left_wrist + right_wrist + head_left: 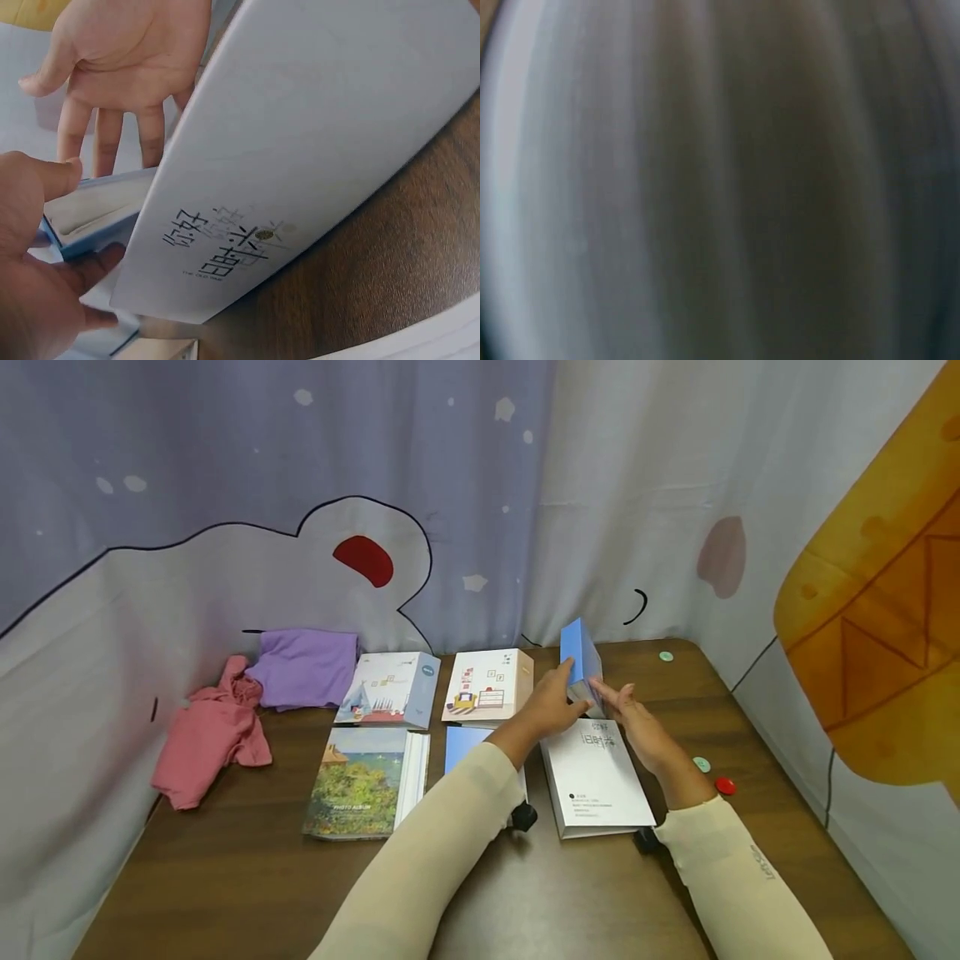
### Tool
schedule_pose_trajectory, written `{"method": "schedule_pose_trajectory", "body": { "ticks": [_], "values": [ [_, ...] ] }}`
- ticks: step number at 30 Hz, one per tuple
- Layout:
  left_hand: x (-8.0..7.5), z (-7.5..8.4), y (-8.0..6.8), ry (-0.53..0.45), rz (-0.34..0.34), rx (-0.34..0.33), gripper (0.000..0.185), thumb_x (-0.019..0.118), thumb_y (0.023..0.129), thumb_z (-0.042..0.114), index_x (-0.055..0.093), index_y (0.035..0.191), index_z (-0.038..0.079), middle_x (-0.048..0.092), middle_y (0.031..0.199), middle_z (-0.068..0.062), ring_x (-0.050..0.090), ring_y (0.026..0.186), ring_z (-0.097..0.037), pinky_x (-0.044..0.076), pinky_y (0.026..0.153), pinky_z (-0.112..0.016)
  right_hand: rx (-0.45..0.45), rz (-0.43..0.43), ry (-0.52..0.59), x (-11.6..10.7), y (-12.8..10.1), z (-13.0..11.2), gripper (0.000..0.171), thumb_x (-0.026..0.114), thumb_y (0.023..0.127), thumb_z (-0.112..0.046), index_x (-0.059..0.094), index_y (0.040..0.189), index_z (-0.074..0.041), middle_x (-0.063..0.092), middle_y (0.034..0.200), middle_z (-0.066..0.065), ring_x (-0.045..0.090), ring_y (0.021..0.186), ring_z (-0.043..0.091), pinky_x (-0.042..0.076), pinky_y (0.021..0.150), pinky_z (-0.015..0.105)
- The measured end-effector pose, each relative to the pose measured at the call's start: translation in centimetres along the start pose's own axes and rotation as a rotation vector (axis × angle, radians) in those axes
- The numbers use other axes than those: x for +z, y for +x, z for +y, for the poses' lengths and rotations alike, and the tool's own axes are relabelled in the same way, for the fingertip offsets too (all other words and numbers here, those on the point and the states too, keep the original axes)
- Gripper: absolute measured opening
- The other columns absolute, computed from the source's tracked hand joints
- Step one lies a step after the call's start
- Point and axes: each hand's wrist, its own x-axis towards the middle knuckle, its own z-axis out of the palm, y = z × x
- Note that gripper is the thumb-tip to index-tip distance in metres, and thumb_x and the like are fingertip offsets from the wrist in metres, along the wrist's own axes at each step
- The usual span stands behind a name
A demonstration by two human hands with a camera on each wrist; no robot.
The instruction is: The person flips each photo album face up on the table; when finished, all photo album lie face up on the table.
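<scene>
A thick blue photo album point(576, 647) stands upright on the table near the back curtain. My left hand point(551, 702) grips its near side, thumb on one face and fingers round the other, as the left wrist view shows. My right hand point(641, 727) has its fingers straight, fingertips at the album's right side; its palm shows in the left wrist view. Right in front of the blue album lies a white album point(603, 785) with dark lettering, between my two forearms. The right wrist view is only blurred grey and brown streaks.
To the left lie an album with a tent picture point(382, 689), one with a pale pink spine point(483, 685), a landscape photo album point(360, 781) and a blue album point(463, 743) partly under my left sleeve. Purple cloth point(307, 668), pink cloth point(213, 731) and a red disc point(724, 786) flank them.
</scene>
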Motion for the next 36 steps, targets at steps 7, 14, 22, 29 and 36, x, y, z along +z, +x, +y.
{"method": "schedule_pose_trajectory", "body": {
  "ticks": [7,14,22,29,36],
  "values": [
    [-0.3,-0.3,0.2,0.066,0.015,-0.042,0.076,0.056,0.114,0.042,0.019,0.177,0.021,0.046,0.172,-0.018,0.051,0.156,-0.036,0.044,0.128,-0.05,-0.001,0.028,-0.157,0.0,0.0,0.4,0.055,0.043,0.12,-0.026,0.037,0.169,-0.003,0.023,0.18,0.022,0.014,0.17,0.047,0.016,0.135,0.068],
    [-0.4,-0.8,0.5,0.165,0.008,-0.04,0.072,0.053,0.115,0.044,0.02,0.177,0.031,0.05,0.17,-0.014,0.054,0.154,-0.035,0.045,0.127,-0.049,-0.025,0.064,-0.297,0.4,0.3,0.8,0.062,0.062,0.113,-0.019,0.039,0.168,-0.001,0.03,0.178,0.024,0.024,0.167,0.047,0.026,0.133,0.063],
    [-0.2,-1.1,0.5,0.251,-0.008,-0.055,0.067,0.051,0.115,0.043,0.024,0.176,0.032,0.057,0.164,-0.016,0.056,0.152,-0.038,0.038,0.129,-0.059,-0.013,0.107,-0.422,0.9,0.4,0.7,0.069,0.073,0.107,-0.022,0.044,0.167,-0.006,0.037,0.175,0.024,0.029,0.165,0.049,0.025,0.133,0.067],
    [0.6,-1.6,1.3,0.446,0.017,-0.027,0.066,0.053,0.114,0.048,0.031,0.174,0.03,0.066,0.153,-0.016,0.063,0.142,-0.037,0.046,0.122,-0.051,0.007,0.115,-0.451,1.0,0.4,0.8,0.07,0.076,0.104,-0.022,0.046,0.166,-0.006,0.035,0.175,0.027,0.03,0.165,0.05,0.025,0.132,0.069],
    [1.4,-2.5,2.4,0.466,-0.002,-0.094,0.064,0.055,0.112,0.053,0.036,0.171,0.039,0.062,0.159,-0.01,0.06,0.144,-0.036,0.044,0.122,-0.055,0.033,0.111,-0.458,0.9,0.3,0.8,0.066,0.075,0.105,-0.024,0.049,0.164,-0.005,0.034,0.176,0.027,0.029,0.164,0.052,0.025,0.131,0.07]
  ]
}}
